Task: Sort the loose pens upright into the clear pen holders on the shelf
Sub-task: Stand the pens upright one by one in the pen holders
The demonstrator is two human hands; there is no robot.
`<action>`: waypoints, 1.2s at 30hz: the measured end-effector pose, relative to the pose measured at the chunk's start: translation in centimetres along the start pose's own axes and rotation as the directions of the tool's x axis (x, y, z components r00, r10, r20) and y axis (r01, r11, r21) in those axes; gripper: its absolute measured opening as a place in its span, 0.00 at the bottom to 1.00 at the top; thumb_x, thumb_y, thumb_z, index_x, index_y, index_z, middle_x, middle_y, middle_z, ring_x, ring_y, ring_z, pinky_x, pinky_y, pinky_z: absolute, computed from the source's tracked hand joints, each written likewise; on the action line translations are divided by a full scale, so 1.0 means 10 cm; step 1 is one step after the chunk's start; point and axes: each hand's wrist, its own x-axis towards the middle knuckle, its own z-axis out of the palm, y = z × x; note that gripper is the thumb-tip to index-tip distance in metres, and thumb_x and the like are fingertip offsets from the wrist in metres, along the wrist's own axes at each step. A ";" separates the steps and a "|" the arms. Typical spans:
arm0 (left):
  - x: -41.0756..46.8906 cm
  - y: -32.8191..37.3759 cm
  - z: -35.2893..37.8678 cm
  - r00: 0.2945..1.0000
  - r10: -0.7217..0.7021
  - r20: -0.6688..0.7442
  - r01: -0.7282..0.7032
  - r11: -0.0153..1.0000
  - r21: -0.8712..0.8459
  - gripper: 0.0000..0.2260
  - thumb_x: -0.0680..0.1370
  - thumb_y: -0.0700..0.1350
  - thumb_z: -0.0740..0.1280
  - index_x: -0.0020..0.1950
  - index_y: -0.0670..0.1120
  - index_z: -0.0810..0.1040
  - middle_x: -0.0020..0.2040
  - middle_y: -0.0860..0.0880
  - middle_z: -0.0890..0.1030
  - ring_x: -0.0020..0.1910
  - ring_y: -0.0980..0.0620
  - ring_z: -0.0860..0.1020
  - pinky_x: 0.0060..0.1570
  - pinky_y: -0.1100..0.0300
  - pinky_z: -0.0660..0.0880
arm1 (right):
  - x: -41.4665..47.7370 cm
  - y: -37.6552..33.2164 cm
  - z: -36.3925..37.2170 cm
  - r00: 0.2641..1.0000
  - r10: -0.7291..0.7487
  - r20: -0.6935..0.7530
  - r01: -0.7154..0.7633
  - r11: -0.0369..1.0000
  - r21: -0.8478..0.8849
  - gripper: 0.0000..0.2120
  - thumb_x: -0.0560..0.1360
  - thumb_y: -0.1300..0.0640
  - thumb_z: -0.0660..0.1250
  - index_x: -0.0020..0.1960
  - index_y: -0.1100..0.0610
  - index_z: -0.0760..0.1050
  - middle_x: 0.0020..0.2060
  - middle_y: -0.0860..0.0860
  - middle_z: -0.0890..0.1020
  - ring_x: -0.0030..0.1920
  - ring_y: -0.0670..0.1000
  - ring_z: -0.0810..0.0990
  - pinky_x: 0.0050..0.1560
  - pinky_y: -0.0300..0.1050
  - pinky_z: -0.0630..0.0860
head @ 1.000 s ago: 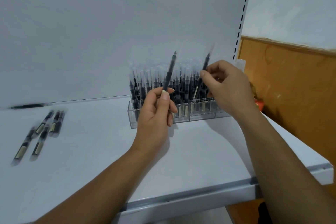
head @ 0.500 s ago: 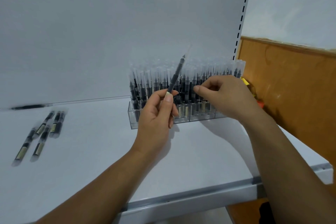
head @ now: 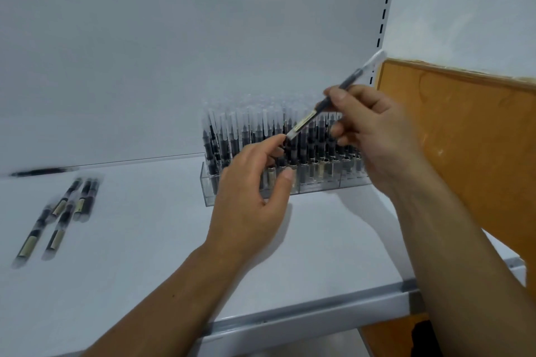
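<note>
a: we are pinching one pen (head: 342, 87) in our right hand (head: 374, 136), thumb and fingertips closed on its barrel, holding it slanted, cap end up, above the clear pen holders (head: 319, 187).

b: our left hand (head: 252, 188) is hovering under its lower end, fingers loosely curled and gripping nothing. we cannot tell if the forefinger is touching the pen's end.

a: the rows are looking nearly full, so we are risking jamming it against the standing pens (head: 249, 130) and levering them askew.

b: and since we are holding it at a slant, the lower end may be missing a free slot. the loose pens (head: 58, 211) are lying well apart to the left on the shelf (head: 145, 240).
</note>
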 end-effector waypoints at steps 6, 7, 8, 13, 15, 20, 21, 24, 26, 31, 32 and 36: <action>0.00 -0.09 -0.02 0.997 0.017 0.080 -0.051 0.898 0.437 0.21 0.76 0.51 0.60 0.69 0.51 0.73 0.61 0.55 0.73 0.63 0.54 0.65 0.63 0.58 0.56 | 0.09 0.16 -0.12 0.976 -0.162 -0.148 0.084 0.898 -0.432 0.06 0.79 0.52 0.66 0.52 0.53 0.80 0.41 0.47 0.82 0.34 0.44 0.79 0.35 0.38 0.73; 0.00 -0.09 -0.01 0.995 0.014 0.099 -0.059 0.884 0.464 0.21 0.76 0.51 0.60 0.69 0.51 0.73 0.61 0.54 0.73 0.63 0.53 0.65 0.63 0.57 0.56 | 0.09 0.19 -0.11 0.975 -0.187 -0.121 0.101 0.855 -0.509 0.07 0.79 0.51 0.66 0.53 0.53 0.80 0.40 0.45 0.81 0.36 0.45 0.79 0.36 0.38 0.73; -0.01 -0.10 0.00 0.994 0.014 0.111 -0.066 0.871 0.486 0.21 0.76 0.51 0.60 0.68 0.51 0.74 0.61 0.54 0.73 0.63 0.52 0.65 0.63 0.55 0.57 | 0.09 0.21 -0.11 0.975 -0.202 -0.094 0.114 0.816 -0.566 0.07 0.79 0.50 0.66 0.53 0.52 0.80 0.39 0.44 0.80 0.38 0.46 0.80 0.37 0.40 0.74; -0.02 -0.11 0.00 0.989 0.004 0.148 -0.084 0.839 0.538 0.20 0.75 0.51 0.60 0.67 0.51 0.76 0.60 0.54 0.74 0.62 0.51 0.67 0.63 0.53 0.59 | 0.10 0.27 -0.08 0.978 -0.208 -0.030 0.128 0.700 -0.703 0.09 0.78 0.48 0.67 0.52 0.52 0.80 0.38 0.43 0.79 0.42 0.51 0.81 0.44 0.47 0.77; -0.02 -0.11 0.00 0.988 -0.007 0.156 -0.079 0.838 0.540 0.20 0.75 0.51 0.60 0.66 0.51 0.76 0.59 0.54 0.74 0.61 0.51 0.67 0.63 0.53 0.60 | 0.10 0.27 -0.06 0.977 -0.213 -0.021 0.127 0.656 -0.744 0.09 0.78 0.48 0.67 0.53 0.52 0.80 0.39 0.44 0.79 0.43 0.50 0.80 0.44 0.45 0.75; -0.03 -0.11 -0.01 0.988 -0.005 0.155 -0.083 0.828 0.555 0.20 0.75 0.51 0.61 0.66 0.51 0.76 0.58 0.55 0.75 0.59 0.52 0.68 0.61 0.54 0.61 | 0.08 0.37 -0.02 0.994 -0.094 0.047 0.092 0.563 -0.821 0.06 0.76 0.48 0.70 0.49 0.49 0.75 0.38 0.42 0.78 0.45 0.50 0.79 0.47 0.47 0.78; -0.03 -0.11 -0.01 0.988 -0.003 0.155 -0.084 0.828 0.554 0.20 0.75 0.51 0.61 0.65 0.51 0.76 0.58 0.55 0.75 0.59 0.52 0.68 0.61 0.54 0.61 | 0.08 0.38 -0.01 0.996 -0.058 0.066 0.088 0.552 -0.829 0.06 0.75 0.49 0.70 0.47 0.48 0.75 0.37 0.41 0.77 0.45 0.49 0.79 0.46 0.47 0.77; -0.02 -0.12 -0.02 0.988 -0.004 0.157 -0.085 0.832 0.549 0.20 0.75 0.51 0.61 0.66 0.52 0.76 0.58 0.55 0.74 0.59 0.52 0.68 0.61 0.55 0.60 | 0.10 0.39 -0.02 0.996 -0.016 0.083 0.078 0.553 -0.829 0.06 0.75 0.50 0.71 0.45 0.49 0.75 0.35 0.41 0.76 0.42 0.49 0.78 0.43 0.44 0.74; -0.02 -0.12 -0.02 0.987 -0.003 0.159 -0.085 0.834 0.546 0.20 0.75 0.51 0.61 0.66 0.52 0.76 0.58 0.56 0.74 0.59 0.53 0.67 0.61 0.55 0.60 | 0.09 0.38 -0.01 0.996 -0.021 0.083 0.080 0.556 -0.827 0.06 0.75 0.50 0.71 0.45 0.49 0.75 0.35 0.41 0.76 0.42 0.48 0.77 0.43 0.44 0.74; -0.03 -0.14 -0.04 0.985 -0.006 0.173 -0.086 0.854 0.514 0.19 0.76 0.51 0.61 0.67 0.53 0.75 0.59 0.56 0.74 0.61 0.53 0.67 0.63 0.56 0.58 | 0.06 0.36 -0.01 0.997 -0.015 0.080 0.075 0.536 -0.841 0.05 0.76 0.50 0.69 0.48 0.51 0.77 0.40 0.46 0.79 0.43 0.49 0.78 0.47 0.47 0.77; -0.02 -0.14 -0.06 0.984 -0.011 0.180 -0.082 0.863 0.499 0.20 0.76 0.52 0.61 0.67 0.53 0.74 0.60 0.57 0.74 0.61 0.54 0.67 0.63 0.57 0.58 | 0.05 0.34 -0.01 0.997 -0.006 0.080 0.071 0.534 -0.842 0.06 0.77 0.49 0.69 0.49 0.51 0.78 0.41 0.46 0.80 0.44 0.49 0.78 0.48 0.48 0.78; 0.04 -0.09 -0.22 0.981 -0.031 0.192 -0.049 0.914 0.402 0.21 0.79 0.50 0.63 0.72 0.54 0.69 0.62 0.57 0.73 0.62 0.57 0.68 0.64 0.58 0.62 | -0.01 0.23 -0.06 0.998 0.012 0.065 0.050 0.493 -0.869 0.10 0.77 0.45 0.68 0.53 0.50 0.80 0.44 0.45 0.82 0.47 0.48 0.79 0.49 0.48 0.78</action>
